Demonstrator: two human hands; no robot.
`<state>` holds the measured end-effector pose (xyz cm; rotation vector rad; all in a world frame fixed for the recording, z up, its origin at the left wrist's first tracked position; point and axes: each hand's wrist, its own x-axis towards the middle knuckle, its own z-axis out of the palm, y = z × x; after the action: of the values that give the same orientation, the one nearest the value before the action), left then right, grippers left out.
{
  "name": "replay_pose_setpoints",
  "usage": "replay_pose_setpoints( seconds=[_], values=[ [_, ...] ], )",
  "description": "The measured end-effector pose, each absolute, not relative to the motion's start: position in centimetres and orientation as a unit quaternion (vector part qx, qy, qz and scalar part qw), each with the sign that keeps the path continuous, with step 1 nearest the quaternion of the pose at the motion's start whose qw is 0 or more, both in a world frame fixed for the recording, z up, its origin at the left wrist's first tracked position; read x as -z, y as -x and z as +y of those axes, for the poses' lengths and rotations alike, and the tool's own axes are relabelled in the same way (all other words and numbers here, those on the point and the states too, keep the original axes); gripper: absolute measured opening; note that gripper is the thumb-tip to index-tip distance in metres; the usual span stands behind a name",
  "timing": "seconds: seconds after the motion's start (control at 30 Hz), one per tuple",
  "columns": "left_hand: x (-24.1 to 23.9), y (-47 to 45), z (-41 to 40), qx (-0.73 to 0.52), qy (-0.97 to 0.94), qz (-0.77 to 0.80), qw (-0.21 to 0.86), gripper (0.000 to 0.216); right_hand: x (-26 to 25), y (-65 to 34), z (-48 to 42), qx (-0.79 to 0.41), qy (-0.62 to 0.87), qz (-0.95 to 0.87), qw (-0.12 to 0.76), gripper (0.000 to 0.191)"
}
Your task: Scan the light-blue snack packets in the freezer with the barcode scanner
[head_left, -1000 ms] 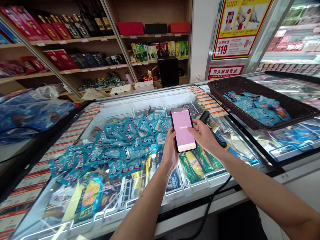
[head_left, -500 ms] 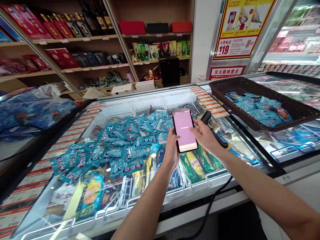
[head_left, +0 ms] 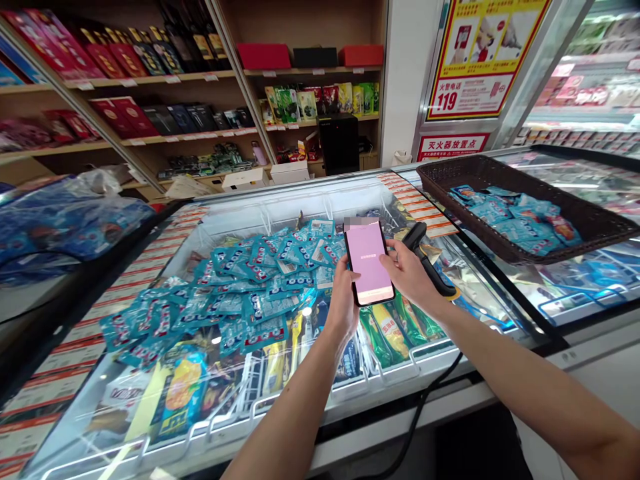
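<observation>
Between my two hands is a smartphone, upright, its screen lit pink with a short line of pale text. My left hand is closed around its left edge, thumb on the glass. From the other side my right hand grips the right edge, its thumb also over the screen. A black barcode scanner with a yellow trim lies on the glass just behind my right hand, partly covered by it. Many small blue snack packets are heaped on the freezer's glass top to the left of the phone.
Under the glass, the chest freezer holds wrapped ice creams in wire baskets. A brown woven basket with more blue packets stands at the right. A black cable hangs over the front edge. Stocked shelves line the back.
Almost nothing differs. Both hands keep the phone in the same place, with the same pink screen; the view has shifted very slightly.
</observation>
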<state>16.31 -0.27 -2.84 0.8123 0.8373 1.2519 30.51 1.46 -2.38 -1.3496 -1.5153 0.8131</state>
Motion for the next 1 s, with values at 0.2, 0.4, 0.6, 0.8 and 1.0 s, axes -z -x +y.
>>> replay_pose_setpoints(
  seconds=[0.2,0.4,0.6,0.8,1.0],
  values=[
    [2.95,-16.3,-0.16,-0.559,-0.352,0.368,0.654,0.051,2.44,-30.52,1.73,-0.342,0.536,-0.612,0.47,0.032],
    [2.97,-16.27,-0.24,-0.56,-0.351,0.362,0.657,0.052,2.18,-30.64,1.63,-0.333,0.535,-0.619,0.468,0.031],
    [2.93,-16.29,-0.28,-0.555,-0.359,0.365,0.656,0.052,1.99,-30.73,1.58,-0.326,0.537,-0.627,0.461,0.031],
    [2.8,-16.25,-0.22,-0.559,-0.347,0.369,0.657,0.055,2.49,-30.88,2.03,-0.365,0.522,-0.616,0.464,0.035],
    [2.82,-16.18,-0.22,-0.557,-0.351,0.375,0.653,0.056,2.69,-30.97,2.19,-0.368,0.518,-0.622,0.459,0.045]
  ],
)
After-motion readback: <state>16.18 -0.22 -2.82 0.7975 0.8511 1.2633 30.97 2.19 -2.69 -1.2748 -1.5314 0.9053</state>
